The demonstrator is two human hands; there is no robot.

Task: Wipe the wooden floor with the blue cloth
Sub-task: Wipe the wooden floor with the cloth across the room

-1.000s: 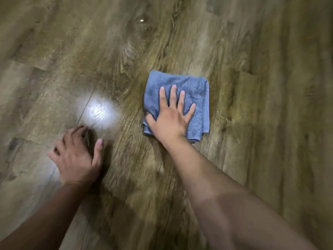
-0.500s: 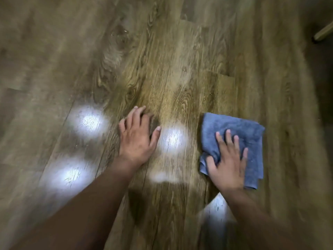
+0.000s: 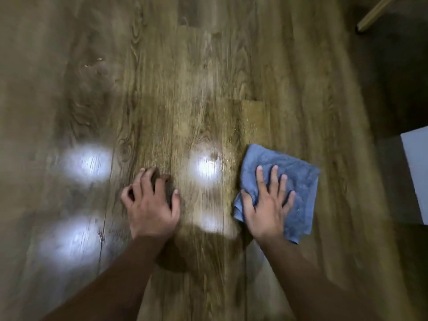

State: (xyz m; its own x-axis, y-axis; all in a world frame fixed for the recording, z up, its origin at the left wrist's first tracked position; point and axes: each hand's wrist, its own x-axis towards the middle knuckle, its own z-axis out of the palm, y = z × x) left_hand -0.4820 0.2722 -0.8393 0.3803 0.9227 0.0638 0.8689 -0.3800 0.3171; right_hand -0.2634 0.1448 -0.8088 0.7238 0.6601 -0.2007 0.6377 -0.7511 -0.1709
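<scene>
Blue cloth (image 3: 294, 181) folded and lying flat on the wooden floor (image 3: 208, 89). Right hand (image 3: 268, 205) pressed flat on the cloth, fingers straight and spread. Left hand (image 3: 151, 205) braced on bare floor left of the cloth, fingers bent. Bright light reflections (image 3: 206, 169) left of the cloth. White object (image 3: 416, 172) right of the cloth; wooden leg (image 3: 375, 13) beyond it.

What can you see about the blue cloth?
The blue cloth looks like soft, fuzzy towel fabric, folded into a rough square with layered edges at its near corner. It lies flat on the wooden floor. The right hand presses on its left part with fingers spread straight.
</scene>
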